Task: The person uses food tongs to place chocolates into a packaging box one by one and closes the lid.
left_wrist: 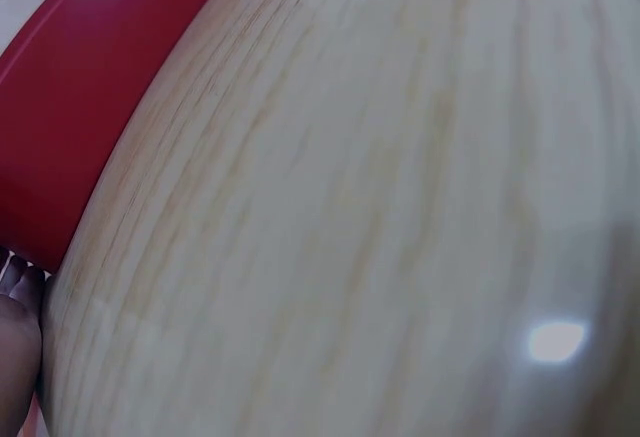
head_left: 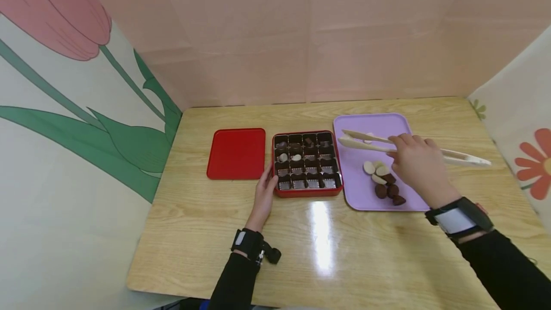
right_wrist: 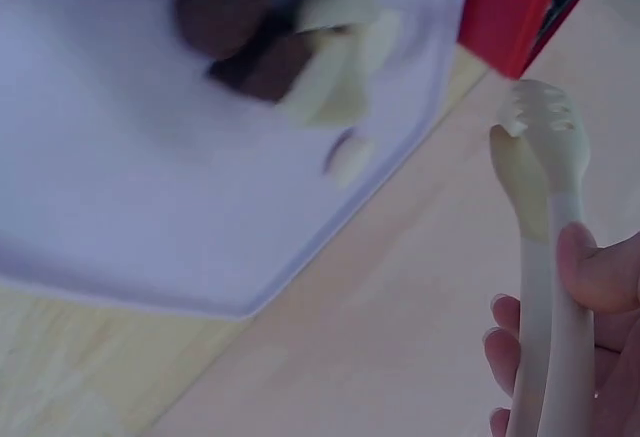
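My left hand (head_left: 264,193) rests against the left side of a red chocolate box (head_left: 307,193), with straight fingers along its wall. The box has a dark divided insert; dark chocolates lie in upper compartments and white ones (head_left: 296,157) in the second row. My right hand (head_left: 419,166) grips cream-coloured tongs (right_wrist: 570,347) above a purple tray (head_left: 357,200). The tongs' tips point left toward the box, slightly apart with nothing between them. White chocolates (head_left: 369,167) and brown chocolates (head_left: 380,191) lie grouped on the tray. One small white piece (right_wrist: 350,159) lies apart, near the tray's far edge.
A red lid (head_left: 236,153) lies flat on the wooden table (head_left: 193,233), left of the box. The tray stands close against the box's right side. A pink backdrop (head_left: 301,37) rises behind the table, with patterned sheets (head_left: 51,195) at both sides.
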`<move>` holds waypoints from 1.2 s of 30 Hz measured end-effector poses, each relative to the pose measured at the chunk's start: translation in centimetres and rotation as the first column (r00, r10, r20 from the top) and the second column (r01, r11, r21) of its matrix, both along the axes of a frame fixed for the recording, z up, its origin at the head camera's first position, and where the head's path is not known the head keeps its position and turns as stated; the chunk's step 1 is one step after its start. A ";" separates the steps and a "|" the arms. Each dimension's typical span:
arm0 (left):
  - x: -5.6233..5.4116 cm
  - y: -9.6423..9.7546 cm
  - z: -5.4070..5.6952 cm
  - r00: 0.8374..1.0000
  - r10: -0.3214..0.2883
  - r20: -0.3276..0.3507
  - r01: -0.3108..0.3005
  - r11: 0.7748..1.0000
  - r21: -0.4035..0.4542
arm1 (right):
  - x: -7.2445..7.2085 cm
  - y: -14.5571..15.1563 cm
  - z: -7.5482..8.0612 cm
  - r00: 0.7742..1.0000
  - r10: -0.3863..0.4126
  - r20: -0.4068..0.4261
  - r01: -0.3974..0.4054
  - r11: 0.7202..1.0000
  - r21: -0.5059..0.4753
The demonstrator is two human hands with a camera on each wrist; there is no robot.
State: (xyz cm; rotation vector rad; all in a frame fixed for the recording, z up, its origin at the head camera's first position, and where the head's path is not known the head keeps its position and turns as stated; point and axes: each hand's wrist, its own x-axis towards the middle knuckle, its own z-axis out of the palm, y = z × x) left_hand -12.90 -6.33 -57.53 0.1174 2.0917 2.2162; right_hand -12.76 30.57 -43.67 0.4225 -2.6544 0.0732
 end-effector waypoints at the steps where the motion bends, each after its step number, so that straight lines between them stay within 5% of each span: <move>1: 0.0 0.0 0.0 1.000 -0.001 0.000 0.001 1.000 0.001 | -0.1 -0.7 0.1 1.000 0.023 -0.007 -0.023 1.000 0.012; 7: 0.2 -0.1 1.1 1.000 -0.016 0.018 0.015 1.000 0.023 | -1.0 -4.4 0.2 0.990 0.138 -0.002 -0.137 0.986 0.091; 14: 0.6 0.2 2.7 1.000 -0.025 0.013 0.024 0.999 0.040 | -1.8 -6.6 -0.3 0.985 0.168 0.033 -0.171 0.980 0.106; 25: -0.2 0.4 0.2 1.000 -0.007 0.023 0.006 1.000 0.027 | -2.4 -7.5 -1.0 0.984 0.149 0.097 -0.160 0.981 0.115; 32: 0.2 0.3 1.7 0.999 -0.026 0.029 0.025 0.999 0.030 | -2.3 -7.5 -1.0 0.985 0.141 0.095 -0.151 0.983 0.101; 36: -0.2 0.4 0.3 0.999 -0.022 0.034 0.021 0.999 0.039 | -2.2 -7.1 -1.0 0.986 0.128 0.110 -0.137 0.987 0.083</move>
